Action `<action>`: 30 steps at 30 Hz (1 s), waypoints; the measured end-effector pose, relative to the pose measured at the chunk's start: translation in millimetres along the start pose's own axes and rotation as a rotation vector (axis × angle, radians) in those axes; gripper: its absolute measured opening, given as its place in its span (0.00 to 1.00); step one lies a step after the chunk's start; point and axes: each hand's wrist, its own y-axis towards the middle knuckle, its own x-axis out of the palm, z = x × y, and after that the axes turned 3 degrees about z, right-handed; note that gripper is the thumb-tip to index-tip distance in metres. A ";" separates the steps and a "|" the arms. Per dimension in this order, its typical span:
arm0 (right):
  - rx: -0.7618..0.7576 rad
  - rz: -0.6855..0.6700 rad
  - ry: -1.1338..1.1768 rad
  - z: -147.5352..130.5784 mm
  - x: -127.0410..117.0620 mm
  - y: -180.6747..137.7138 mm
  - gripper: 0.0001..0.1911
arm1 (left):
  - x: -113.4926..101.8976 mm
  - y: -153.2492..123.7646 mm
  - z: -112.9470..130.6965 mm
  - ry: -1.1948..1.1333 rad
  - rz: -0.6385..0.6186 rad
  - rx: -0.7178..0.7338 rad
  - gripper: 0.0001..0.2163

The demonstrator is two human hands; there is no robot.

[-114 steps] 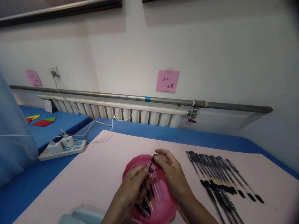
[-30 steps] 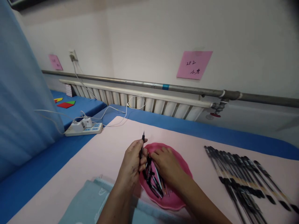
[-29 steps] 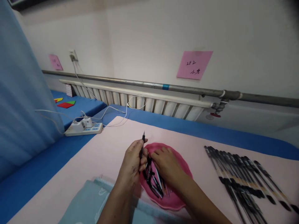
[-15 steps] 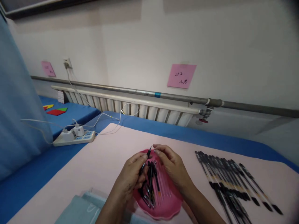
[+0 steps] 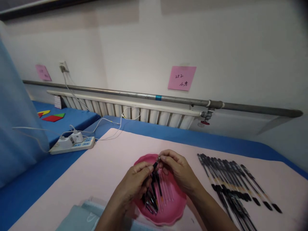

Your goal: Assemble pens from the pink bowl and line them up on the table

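Note:
My left hand (image 5: 136, 181) is closed around a pen (image 5: 155, 165), its black grip section pointing up and to the right. With its fingertips pinched, my right hand (image 5: 179, 170) holds a small silvery pen tip (image 5: 158, 158) right at the pen's end. Whether the tip is seated on the pen is hidden by the fingers. Both hands are over a pink scalloped plate (image 5: 176, 213). Clear pen barrels (image 5: 167, 189), black pen parts (image 5: 157, 184) and shiny dark caps (image 5: 151, 207) lie in it, partly covered by my left hand.
Rows of pens (image 5: 231, 176) lie on the pink sheet (image 5: 96, 170) at the right. A folded light-blue towel (image 5: 77, 218) is at the front left. A power strip (image 5: 72, 147) with plugs and white cables is on the blue surface, near a radiator (image 5: 149, 117).
The pen's bare point and the small tip, apart earlier, have come together as my hands moved closer. The view has shifted slightly to the right.

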 end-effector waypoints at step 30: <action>0.053 -0.100 0.077 3.6 -5.8 -3.5 0.06 | -1.3 -3.2 2.9 -0.033 -0.073 -0.095 0.13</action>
